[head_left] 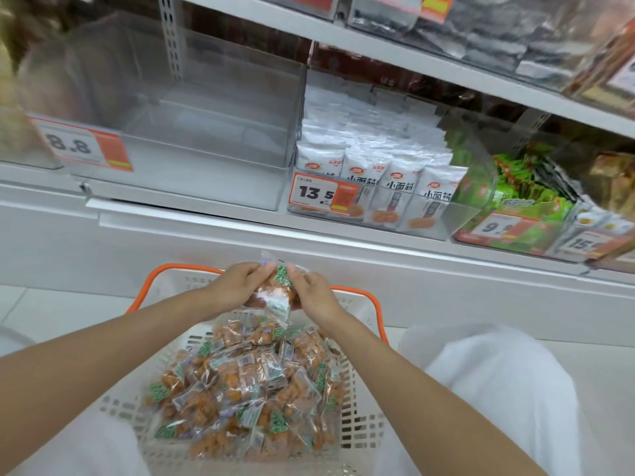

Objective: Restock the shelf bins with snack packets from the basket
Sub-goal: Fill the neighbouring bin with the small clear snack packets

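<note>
The left hand (237, 286) and right hand (314, 292) are meeting at the centre of the frame. Each is pinching one side of a small bunch of clear snack packets (275, 297) with curled fingers and thumb. Both forearms are reaching in from the lower corners and converging.

The bunch is hanging just above the far rim of a white basket (360, 427) with orange handles, clear of the packet pile (247, 389) filling the basket below.

Above the hands, a plain white shelf front (206, 249) is running across the frame.

On the shelf, at upper left, an empty clear bin (206, 132) is sitting with an 8.8 price tag (80, 146) at its left. Just beside it on the right, a bin of white packets (374, 173) is standing full, with green packets (522, 197) further right.
</note>
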A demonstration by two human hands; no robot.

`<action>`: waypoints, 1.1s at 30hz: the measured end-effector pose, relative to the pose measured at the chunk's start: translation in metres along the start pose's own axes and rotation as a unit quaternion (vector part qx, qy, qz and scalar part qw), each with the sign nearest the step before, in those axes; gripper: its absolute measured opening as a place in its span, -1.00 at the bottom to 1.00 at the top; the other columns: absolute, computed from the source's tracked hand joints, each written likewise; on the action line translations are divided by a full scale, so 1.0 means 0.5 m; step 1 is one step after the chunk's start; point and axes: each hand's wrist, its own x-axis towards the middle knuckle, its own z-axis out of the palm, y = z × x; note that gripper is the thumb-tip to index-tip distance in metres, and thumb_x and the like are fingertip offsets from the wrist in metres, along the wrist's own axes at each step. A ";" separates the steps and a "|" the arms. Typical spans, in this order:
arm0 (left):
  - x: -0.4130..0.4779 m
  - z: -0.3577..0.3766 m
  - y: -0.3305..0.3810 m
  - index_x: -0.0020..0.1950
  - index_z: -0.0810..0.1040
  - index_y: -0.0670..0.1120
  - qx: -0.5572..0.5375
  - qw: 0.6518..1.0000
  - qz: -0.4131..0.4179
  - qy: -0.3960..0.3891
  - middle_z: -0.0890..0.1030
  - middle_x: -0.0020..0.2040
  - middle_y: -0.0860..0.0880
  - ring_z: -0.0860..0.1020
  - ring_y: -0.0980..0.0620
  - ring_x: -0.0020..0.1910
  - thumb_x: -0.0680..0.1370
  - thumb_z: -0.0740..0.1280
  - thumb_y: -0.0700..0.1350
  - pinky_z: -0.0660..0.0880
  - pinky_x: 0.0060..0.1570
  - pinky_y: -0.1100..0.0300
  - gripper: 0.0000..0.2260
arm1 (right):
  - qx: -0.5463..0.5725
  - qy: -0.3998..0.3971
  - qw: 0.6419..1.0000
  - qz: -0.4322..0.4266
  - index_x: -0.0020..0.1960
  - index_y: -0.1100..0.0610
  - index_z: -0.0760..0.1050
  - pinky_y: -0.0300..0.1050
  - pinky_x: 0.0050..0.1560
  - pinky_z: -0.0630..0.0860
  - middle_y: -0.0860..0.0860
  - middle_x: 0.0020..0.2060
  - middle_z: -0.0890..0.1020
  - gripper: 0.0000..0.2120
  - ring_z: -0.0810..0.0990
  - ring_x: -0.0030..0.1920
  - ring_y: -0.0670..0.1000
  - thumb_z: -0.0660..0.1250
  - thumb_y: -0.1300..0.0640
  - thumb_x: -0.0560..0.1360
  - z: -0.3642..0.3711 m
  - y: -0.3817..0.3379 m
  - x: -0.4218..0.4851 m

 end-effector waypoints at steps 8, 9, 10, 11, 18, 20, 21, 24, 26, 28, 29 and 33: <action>-0.006 -0.041 0.006 -0.02 0.57 -0.31 -0.036 0.994 0.050 0.093 0.52 -0.28 -0.10 0.58 -0.01 -0.31 0.60 0.28 0.03 0.65 -0.26 0.00 -0.63 | 0.086 -0.035 0.996 0.009 -0.08 0.22 0.64 -0.03 0.02 0.64 0.11 -0.18 0.71 -0.60 0.69 -0.12 0.10 0.29 -0.12 0.57 0.008 -0.024 0.012; -0.007 -0.047 0.006 -0.02 0.57 -0.31 -0.038 0.994 0.051 0.094 0.55 -0.25 -0.14 0.60 -0.03 -0.29 0.60 0.28 0.03 0.65 -0.25 -0.01 -0.63 | 0.082 -0.049 0.995 0.011 -0.02 0.26 0.63 -0.07 0.01 0.64 0.14 -0.12 0.71 -0.61 0.69 -0.10 0.10 0.33 -0.09 0.55 0.007 -0.026 0.012; -0.012 -0.052 0.010 -0.02 0.57 -0.29 -0.046 0.994 0.051 0.089 0.56 -0.22 -0.16 0.61 -0.01 -0.29 0.61 0.28 0.02 0.64 -0.28 0.04 -0.65 | 0.084 -0.056 0.995 0.010 0.00 0.30 0.61 -0.12 -0.02 0.63 0.17 -0.10 0.70 -0.63 0.68 -0.11 0.08 0.36 -0.04 0.54 0.006 -0.031 0.010; -0.015 -0.056 0.015 -0.02 0.58 -0.26 -0.061 0.993 0.053 0.082 0.57 -0.21 -0.15 0.62 0.05 -0.31 0.62 0.27 -0.01 0.62 -0.33 0.13 -0.70 | 0.091 -0.059 0.994 0.006 -0.01 0.33 0.59 -0.16 -0.05 0.63 0.20 -0.10 0.69 -0.66 0.67 -0.14 0.07 0.37 0.01 0.54 0.006 -0.038 0.008; -0.027 -0.111 0.085 -0.04 0.56 -0.27 -0.064 0.981 0.115 0.143 0.51 -0.20 -0.15 0.57 0.02 -0.27 0.62 0.28 -0.04 0.58 -0.38 0.22 -0.73 | 0.051 -0.066 0.995 -0.057 0.03 0.12 0.53 -0.19 -0.07 0.61 0.01 -0.11 0.69 -0.80 0.66 -0.11 -0.04 0.48 0.12 0.46 0.004 -0.160 0.006; -0.027 -0.144 0.125 -0.03 0.57 -0.24 -0.079 0.973 0.146 0.163 0.54 -0.22 -0.12 0.57 0.00 -0.27 0.61 0.29 -0.06 0.58 -0.38 0.21 -0.76 | 0.028 -0.063 0.993 -0.095 0.01 0.15 0.55 -0.20 -0.11 0.59 0.01 -0.12 0.69 -0.80 0.65 -0.15 -0.08 0.50 0.16 0.44 0.004 -0.217 0.018; -0.026 -0.166 0.146 -0.03 0.58 -0.21 -0.075 0.966 0.172 0.176 0.57 -0.23 -0.07 0.59 0.03 -0.27 0.61 0.29 -0.03 0.58 -0.34 0.22 -0.76 | 0.026 -0.054 0.992 -0.112 -0.01 0.17 0.55 -0.22 -0.14 0.59 0.04 -0.12 0.69 -0.83 0.65 -0.17 -0.08 0.49 0.19 0.45 0.005 -0.246 0.029; -0.015 -0.267 0.190 -0.08 0.57 -0.03 0.063 0.921 0.249 0.294 0.59 -0.22 0.06 0.56 0.08 -0.18 0.60 0.22 0.13 0.49 -0.09 0.14 -0.73 | 0.040 -0.008 0.988 -0.148 -0.02 0.16 0.57 -0.22 -0.15 0.59 0.09 -0.09 0.68 -0.85 0.65 -0.16 -0.05 0.49 0.24 0.44 0.015 -0.339 0.075; -0.004 -0.347 0.205 -0.03 0.59 -0.04 0.184 0.868 0.253 0.385 0.63 -0.13 0.02 0.56 0.00 -0.07 0.62 0.22 0.07 0.45 0.03 0.03 -0.75 | 0.055 0.021 0.986 -0.158 0.00 0.17 0.57 -0.11 -0.04 0.63 0.09 -0.05 0.69 -0.80 0.68 -0.10 0.00 0.52 0.19 0.42 0.023 -0.395 0.117; 0.010 -0.418 0.203 0.02 0.62 -0.01 0.299 0.818 0.206 0.447 0.66 -0.05 0.02 0.54 -0.06 0.04 0.60 0.23 0.03 0.41 0.12 -0.01 -0.79 | 0.045 0.045 0.984 -0.169 0.07 0.25 0.58 0.06 0.04 0.64 0.14 -0.01 0.69 -0.67 0.70 -0.01 0.10 0.55 0.13 0.39 0.037 -0.447 0.163; 0.020 -0.448 0.195 0.01 0.63 0.01 0.333 0.805 0.182 0.456 0.67 -0.05 0.03 0.53 -0.08 0.06 0.59 0.23 0.02 0.40 0.14 -0.01 -0.80 | 0.036 0.056 0.981 -0.181 0.03 0.25 0.60 0.10 0.03 0.64 0.15 -0.03 0.70 -0.70 0.69 -0.01 0.13 0.55 0.13 0.39 0.046 -0.469 0.191; 0.046 -0.506 0.155 -0.10 0.63 -0.03 0.423 0.776 0.128 0.450 0.60 -0.24 -0.05 0.52 -0.12 -0.12 0.58 0.18 0.02 0.39 -0.15 0.10 -0.74 | -0.005 0.072 0.977 -0.203 -0.17 0.08 0.57 0.06 0.07 0.61 0.05 -0.16 0.69 -0.86 0.68 -0.12 0.05 0.54 0.16 0.39 0.105 -0.526 0.317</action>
